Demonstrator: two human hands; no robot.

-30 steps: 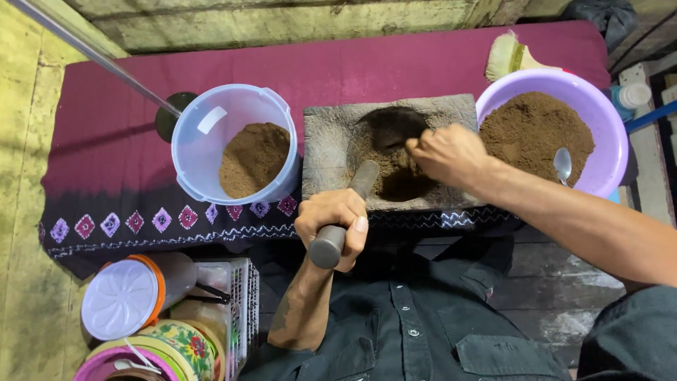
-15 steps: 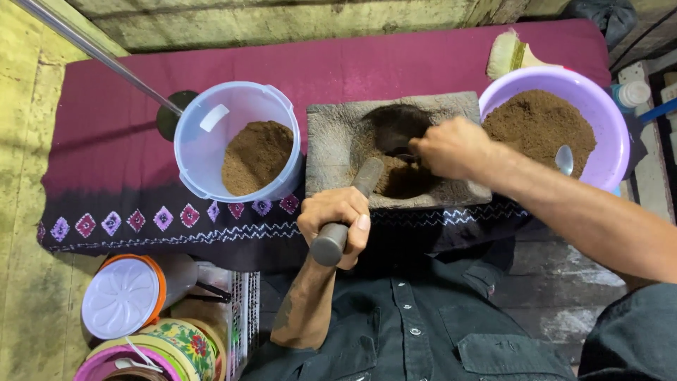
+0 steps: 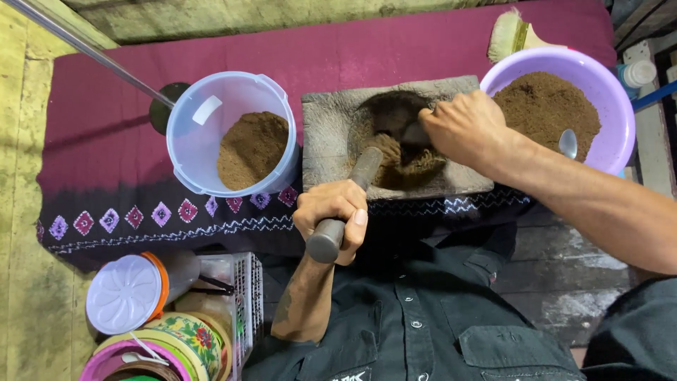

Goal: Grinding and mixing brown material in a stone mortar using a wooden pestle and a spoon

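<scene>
Stone mortar block (image 3: pixel 331 134) on maroon cloth (image 3: pixel 352 53) – brown powder in hollow. Left hand (image 3: pixel 333 215) fisted tight round grey pestle (image 3: pixel 345 204), tip in hollow. Right hand (image 3: pixel 462 130) curled, fingertips in powder. Two powder tubs – clear bucket (image 3: pixel 204 141), purple bowl (image 3: pixel 606 92) with one spoon (image 3: pixel 568 143).

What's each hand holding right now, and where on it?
Left hand grips the grey pestle near its upper end. Right hand reaches into the stone mortar; whether it holds anything cannot be told.
</scene>
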